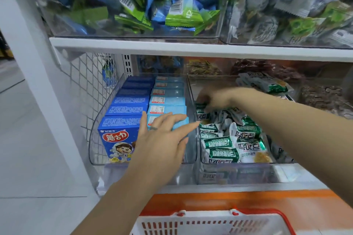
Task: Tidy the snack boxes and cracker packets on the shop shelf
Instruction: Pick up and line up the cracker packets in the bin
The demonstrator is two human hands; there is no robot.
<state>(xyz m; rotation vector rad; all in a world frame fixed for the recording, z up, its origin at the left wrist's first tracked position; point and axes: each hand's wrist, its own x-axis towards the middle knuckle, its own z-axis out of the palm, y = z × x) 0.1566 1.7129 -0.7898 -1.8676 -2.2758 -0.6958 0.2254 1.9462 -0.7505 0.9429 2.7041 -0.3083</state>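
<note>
Step in hand: squaring the packets (232,143) in the right bin (199,171) while the boxes (166,101) are steadied.

1. Left hand (162,139): my fingers are straight and spread, lying flat across the top of the front pale box (180,119). The hand holds nothing. Two box rows run away from my palm toward the back of the left bin (95,137), with the dark row just outboard of my thumb. I press lightly and evenly, so the row squares up as one and no box tips.

2. Right hand (215,99): my fingers curl down on the top edge of one packet (202,115), at the bin wall nearest my left fingertips. The frame is blurred here, but the fingers read as pinching it. The other packets lie in a loose heap below and outboard of this wrist, some face up and some skewed.

3. Method, as I judge it: lift the pinched packet clear of the heap before turning it, since dragging it would disturb its neighbours. Set it label-forward against the wall, then work outward from the grip, one packet at a time.

4. Caution: the wrappers look slick and the contents brittle. I grip by the sealed edge, not the body.

The basket (210,223) sits below both forearms, apart from the work.
</note>
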